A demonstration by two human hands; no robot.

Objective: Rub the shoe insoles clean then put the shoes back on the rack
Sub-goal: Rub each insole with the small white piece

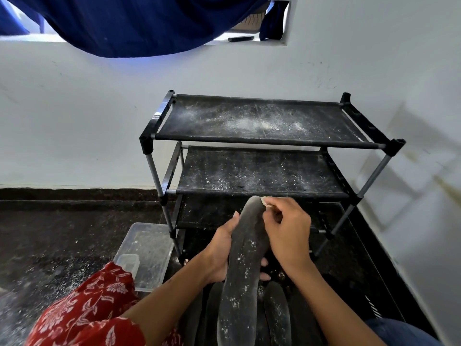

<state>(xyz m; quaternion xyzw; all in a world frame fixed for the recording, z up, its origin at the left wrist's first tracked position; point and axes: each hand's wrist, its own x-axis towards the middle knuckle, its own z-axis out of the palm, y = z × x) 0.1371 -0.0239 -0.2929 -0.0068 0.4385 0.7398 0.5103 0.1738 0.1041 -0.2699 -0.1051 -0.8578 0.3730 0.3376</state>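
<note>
A long dark grey insole (243, 265), flecked with white powder, stands tilted up in front of me. My left hand (220, 253) grips it from underneath around its middle. My right hand (287, 231) pinches a small pale rubbing piece (265, 202) against the insole's far tip. More dark insoles (277, 310) lie flat below, between my forearms. The black shoe rack (262, 121) stands just beyond, its fabric shelves bare and dusted with white powder. No shoes are in view.
A clear plastic container (147, 255) sits on the dark floor left of the rack. A black crate edge (374, 283) runs along the right by the white wall. A blue cloth (139, 26) hangs overhead. My red patterned clothing (87, 310) fills the lower left.
</note>
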